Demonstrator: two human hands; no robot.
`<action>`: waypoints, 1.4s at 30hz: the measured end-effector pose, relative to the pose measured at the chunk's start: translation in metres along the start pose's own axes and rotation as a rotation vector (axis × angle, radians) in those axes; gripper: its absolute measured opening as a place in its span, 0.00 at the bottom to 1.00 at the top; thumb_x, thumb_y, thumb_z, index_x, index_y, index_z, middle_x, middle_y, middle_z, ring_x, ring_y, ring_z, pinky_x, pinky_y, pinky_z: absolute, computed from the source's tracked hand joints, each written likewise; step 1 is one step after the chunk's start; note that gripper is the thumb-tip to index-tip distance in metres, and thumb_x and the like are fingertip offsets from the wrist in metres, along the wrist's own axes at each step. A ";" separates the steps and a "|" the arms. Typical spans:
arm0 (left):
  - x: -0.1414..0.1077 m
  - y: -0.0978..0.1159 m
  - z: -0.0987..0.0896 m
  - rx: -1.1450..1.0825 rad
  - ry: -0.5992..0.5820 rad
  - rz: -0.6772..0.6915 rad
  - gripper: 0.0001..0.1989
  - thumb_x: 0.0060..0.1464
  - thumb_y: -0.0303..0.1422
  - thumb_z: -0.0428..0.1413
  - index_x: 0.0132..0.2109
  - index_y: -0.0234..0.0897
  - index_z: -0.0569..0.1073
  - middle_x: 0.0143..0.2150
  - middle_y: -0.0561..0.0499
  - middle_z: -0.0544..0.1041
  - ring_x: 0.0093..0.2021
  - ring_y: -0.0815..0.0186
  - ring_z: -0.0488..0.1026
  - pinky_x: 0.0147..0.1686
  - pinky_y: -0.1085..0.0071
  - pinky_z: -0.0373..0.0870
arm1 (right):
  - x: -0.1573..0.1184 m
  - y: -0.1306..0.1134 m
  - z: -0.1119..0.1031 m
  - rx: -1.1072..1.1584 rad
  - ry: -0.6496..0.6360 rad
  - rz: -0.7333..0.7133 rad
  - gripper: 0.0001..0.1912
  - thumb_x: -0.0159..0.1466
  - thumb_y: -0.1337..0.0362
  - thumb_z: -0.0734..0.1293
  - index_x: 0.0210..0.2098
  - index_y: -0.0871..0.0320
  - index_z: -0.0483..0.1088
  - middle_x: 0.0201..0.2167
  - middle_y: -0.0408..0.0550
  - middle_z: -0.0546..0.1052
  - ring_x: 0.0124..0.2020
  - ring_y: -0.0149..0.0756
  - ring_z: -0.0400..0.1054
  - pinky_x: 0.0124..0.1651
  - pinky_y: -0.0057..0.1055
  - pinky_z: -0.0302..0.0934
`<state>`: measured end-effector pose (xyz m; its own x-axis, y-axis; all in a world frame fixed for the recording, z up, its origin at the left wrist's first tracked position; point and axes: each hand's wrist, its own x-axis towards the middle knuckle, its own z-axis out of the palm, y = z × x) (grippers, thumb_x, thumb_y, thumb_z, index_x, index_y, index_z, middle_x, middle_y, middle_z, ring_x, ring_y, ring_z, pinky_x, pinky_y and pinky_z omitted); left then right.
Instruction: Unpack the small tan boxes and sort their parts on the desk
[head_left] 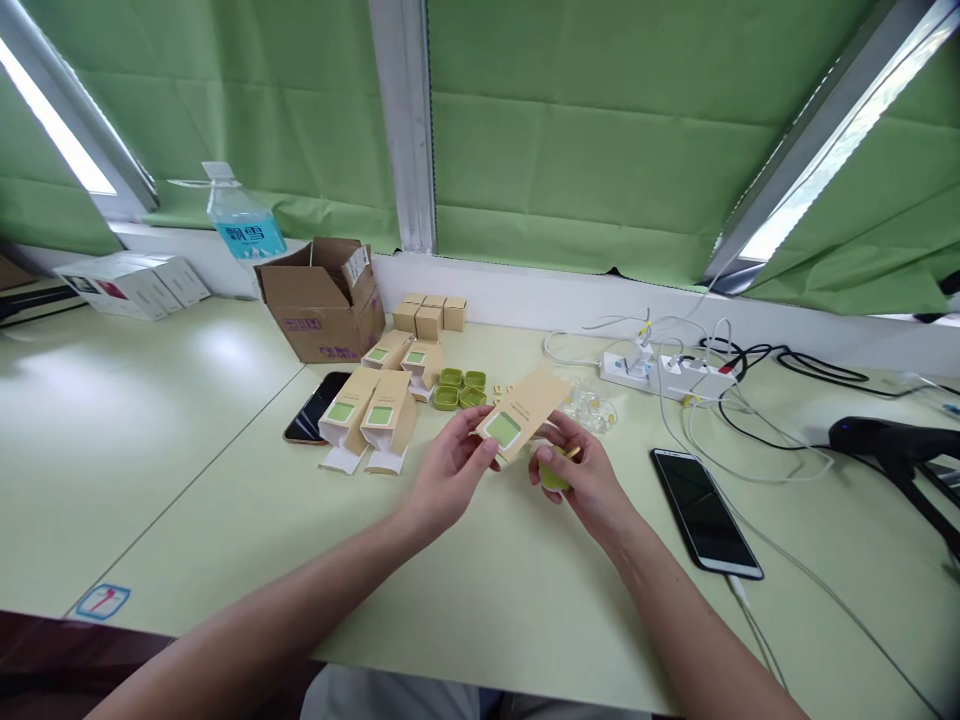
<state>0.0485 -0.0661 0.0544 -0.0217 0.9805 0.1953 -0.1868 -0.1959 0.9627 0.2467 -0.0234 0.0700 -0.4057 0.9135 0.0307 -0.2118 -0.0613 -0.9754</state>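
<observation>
My left hand (454,465) is closed on the lower left end of a tan cardboard box (534,398) with a green square on its face. The box is held tilted above the table. Close beside it, my right hand (581,465) grips a small green container (553,474) between thumb and fingers; a thin yellowish piece shows by the thumb. Just beyond the hands stand several small green square cups (451,378). Tiny yellow pieces (498,391) lie to their right, and clear plastic pieces (590,408) are partly behind the right hand.
Several tan boxes with open white flaps (390,412) lie at left, next to a dark phone (315,408). Behind them are an open brown carton (322,305) and small cardboard boxes (429,320). Right: a power strip (667,375), cables and a charging phone (705,510). A bottle (244,220) stands back left.
</observation>
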 end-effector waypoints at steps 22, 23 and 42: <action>-0.002 0.001 -0.003 0.234 -0.088 0.103 0.21 0.62 0.30 0.60 0.60 0.43 0.67 0.57 0.44 0.78 0.56 0.59 0.78 0.55 0.62 0.76 | -0.004 0.004 0.013 -0.090 0.100 0.062 0.31 0.50 0.46 0.85 0.45 0.56 0.77 0.39 0.49 0.83 0.25 0.34 0.72 0.21 0.27 0.53; -0.002 0.001 -0.003 0.247 -0.075 0.091 0.22 0.60 0.29 0.60 0.59 0.43 0.66 0.55 0.46 0.79 0.54 0.60 0.78 0.51 0.64 0.77 | -0.004 0.004 0.014 -0.099 0.104 0.065 0.32 0.49 0.47 0.85 0.45 0.56 0.77 0.39 0.49 0.83 0.25 0.33 0.72 0.21 0.27 0.53; -0.004 0.011 -0.010 0.685 -0.105 0.315 0.16 0.73 0.33 0.51 0.63 0.42 0.75 0.60 0.42 0.81 0.59 0.55 0.79 0.59 0.58 0.77 | -0.005 0.002 0.012 0.074 0.158 0.145 0.36 0.46 0.43 0.86 0.45 0.55 0.74 0.32 0.43 0.79 0.24 0.32 0.70 0.18 0.25 0.49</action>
<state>0.0367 -0.0719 0.0620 0.1271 0.8765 0.4644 0.4645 -0.4663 0.7529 0.2374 -0.0328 0.0708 -0.2935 0.9443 -0.1487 -0.2285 -0.2203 -0.9483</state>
